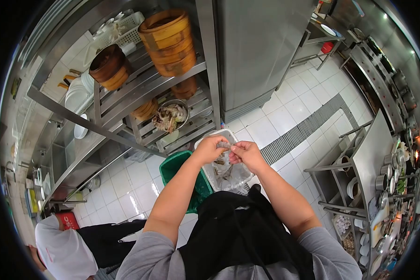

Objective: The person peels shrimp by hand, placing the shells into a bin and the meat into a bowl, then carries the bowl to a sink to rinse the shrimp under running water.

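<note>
A greyish shrimp (224,145) is stretched between my two hands, above a white plastic basin (211,181). My left hand (208,150) is closed round one end of it. With thumb and fingers pinched, my right hand (248,156) grips the other end. More shrimp (224,169) lie in the basin below, partly covered by my hands and what looks like clear plastic. Against the basin's left side stands a green bin (168,167), partly hidden by my left forearm.
A metal rack (149,88) at upper left carries bamboo steamers (169,44) and a steel bowl (186,116) of shellfish-like scraps. A steel cabinet (256,51) stands ahead. Another person (63,247) is at lower left. A counter with pans (368,158) runs along the right, beside a floor drain (303,130).
</note>
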The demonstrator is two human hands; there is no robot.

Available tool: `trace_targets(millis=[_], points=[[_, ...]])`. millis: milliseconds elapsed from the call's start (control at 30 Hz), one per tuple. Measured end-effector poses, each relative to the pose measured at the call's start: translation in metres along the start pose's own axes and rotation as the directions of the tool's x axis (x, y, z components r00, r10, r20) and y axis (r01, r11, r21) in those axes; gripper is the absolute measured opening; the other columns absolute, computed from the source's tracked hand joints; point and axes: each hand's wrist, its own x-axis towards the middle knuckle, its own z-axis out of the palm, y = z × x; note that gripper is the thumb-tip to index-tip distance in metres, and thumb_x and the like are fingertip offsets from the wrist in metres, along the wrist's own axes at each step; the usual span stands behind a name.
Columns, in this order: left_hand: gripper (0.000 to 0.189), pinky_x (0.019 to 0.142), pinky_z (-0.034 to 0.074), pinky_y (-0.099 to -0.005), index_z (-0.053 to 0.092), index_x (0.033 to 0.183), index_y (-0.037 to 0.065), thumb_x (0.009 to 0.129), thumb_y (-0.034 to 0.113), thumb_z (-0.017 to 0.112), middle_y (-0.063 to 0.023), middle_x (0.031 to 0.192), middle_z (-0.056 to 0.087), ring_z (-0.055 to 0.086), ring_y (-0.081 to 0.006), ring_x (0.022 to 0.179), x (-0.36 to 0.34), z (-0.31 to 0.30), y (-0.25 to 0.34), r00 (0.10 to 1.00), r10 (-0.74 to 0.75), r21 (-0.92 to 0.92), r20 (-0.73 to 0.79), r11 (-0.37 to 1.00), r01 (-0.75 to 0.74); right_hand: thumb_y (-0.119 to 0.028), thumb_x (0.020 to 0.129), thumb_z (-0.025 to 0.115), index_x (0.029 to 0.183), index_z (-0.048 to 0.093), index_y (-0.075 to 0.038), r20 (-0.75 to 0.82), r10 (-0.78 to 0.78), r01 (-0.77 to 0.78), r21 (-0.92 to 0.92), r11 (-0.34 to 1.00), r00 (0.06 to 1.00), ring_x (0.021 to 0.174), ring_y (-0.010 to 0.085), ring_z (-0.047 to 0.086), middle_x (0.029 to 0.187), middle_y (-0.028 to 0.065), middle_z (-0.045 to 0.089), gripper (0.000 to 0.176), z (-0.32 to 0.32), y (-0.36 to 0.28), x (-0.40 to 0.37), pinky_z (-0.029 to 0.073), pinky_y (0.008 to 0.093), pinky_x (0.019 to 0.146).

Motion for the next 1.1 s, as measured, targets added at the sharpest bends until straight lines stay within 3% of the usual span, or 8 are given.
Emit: trace_targets(millis=[167,400,467,600,700,767,867,1100], points=[[0.03,0.091,0.055,-0.038,0.074,0.109,0.006,0.079,0.008,0.079,-0.0162,0.103,0.072,0.069,-0.036,0.104,-0.003,0.015,-0.022,0.986,-0.124,0.331,-0.115,0.931,0.156,-0.017,0.102,0.067,0.102,0.068,0.004,-0.012,0.106,-0.105,0.054,0.993,0.994,0.073,0.02,0.071,0.086,0.0117,0.072,0.021,0.011,0.0,-0.003,0.062,0.0345,0.068],[0.041,0.098,0.053,-0.0366,0.069,0.124,0.005,0.084,0.006,0.074,-0.014,0.123,0.069,0.067,-0.0304,0.115,-0.018,0.027,-0.078,0.989,-0.067,0.31,-0.134,0.945,0.106,-0.013,0.102,0.065,0.107,0.066,0.004,-0.11,0.073,-0.063,0.092,0.994,0.991,0.076,0.0201,0.072,0.091,0.0124,0.072,0.017,0.008,0.016,0.004,0.063,0.0334,0.071],[0.039,0.095,0.052,-0.032,0.067,0.13,0.007,0.092,0.007,0.069,-0.009,0.117,0.069,0.067,-0.0214,0.108,-0.012,0.029,-0.08,0.993,-0.118,-0.511,-0.032,0.855,0.085,-0.011,0.103,0.064,0.11,0.065,0.003,-0.109,0.008,0.003,0.096,0.995,0.994,0.081,0.0202,0.072,0.095,0.0124,0.072,0.016,0.006,0.024,0.009,0.063,0.0329,0.074],[0.025,0.093,0.051,-0.0291,0.067,0.125,0.002,0.103,0.011,0.061,-0.0046,0.116,0.068,0.063,-0.0119,0.106,-0.007,0.018,-0.039,0.969,-0.193,-0.489,0.156,0.837,0.245,-0.01,0.104,0.062,0.111,0.065,0.003,-0.082,-0.027,0.041,0.177,0.983,0.996,0.085,0.0184,0.072,0.097,0.011,0.071,0.015,0.012,0.028,0.015,0.063,0.0323,0.077],[0.019,0.082,0.051,-0.0259,0.068,0.116,0.003,0.105,0.016,0.061,-0.0018,0.098,0.069,0.062,-0.0087,0.089,-0.003,0.013,-0.036,0.981,-0.155,-0.364,0.115,0.912,0.187,-0.008,0.101,0.065,0.109,0.066,0.002,-0.078,-0.264,0.25,-0.149,0.957,0.961,0.087,0.0204,0.074,0.096,0.0124,0.074,0.013,0.012,0.024,0.014,0.062,0.0326,0.074],[0.019,0.071,0.049,-0.0265,0.067,0.108,0.004,0.106,0.022,0.061,0.0013,0.084,0.066,0.059,-0.0083,0.076,-0.002,0.01,-0.043,0.951,-0.255,-0.178,0.176,0.942,0.285,-0.01,0.096,0.069,0.106,0.069,0.0,0.303,-0.681,0.455,-0.889,0.051,0.667,0.084,0.023,0.074,0.091,0.0134,0.073,0.014,0.011,0.004,0.001,0.061,0.0348,0.072],[0.024,0.067,0.049,-0.0309,0.069,0.101,0.002,0.105,0.024,0.06,-0.0019,0.075,0.065,0.059,-0.0109,0.07,-0.007,0.005,-0.02,0.925,-0.316,-0.16,0.211,0.922,0.352,-0.016,0.09,0.069,0.107,0.071,0.0,0.463,-0.617,0.471,-0.866,-0.165,0.636,0.081,0.028,0.072,0.089,0.0146,0.072,0.023,0.001,0.012,0.009,0.06,0.0396,0.07],[0.026,0.067,0.05,-0.0316,0.069,0.103,0.001,0.105,0.025,0.059,-0.0028,0.076,0.066,0.061,-0.0117,0.071,-0.01,0.003,-0.005,0.931,-0.286,-0.149,0.228,0.934,0.324,-0.015,0.087,0.067,0.091,0.066,-0.003,0.517,-0.509,0.476,-0.851,-0.221,0.688,0.075,0.0284,0.072,0.079,0.0126,0.07,0.013,0.005,0.009,0.006,0.059,0.0399,0.069]])
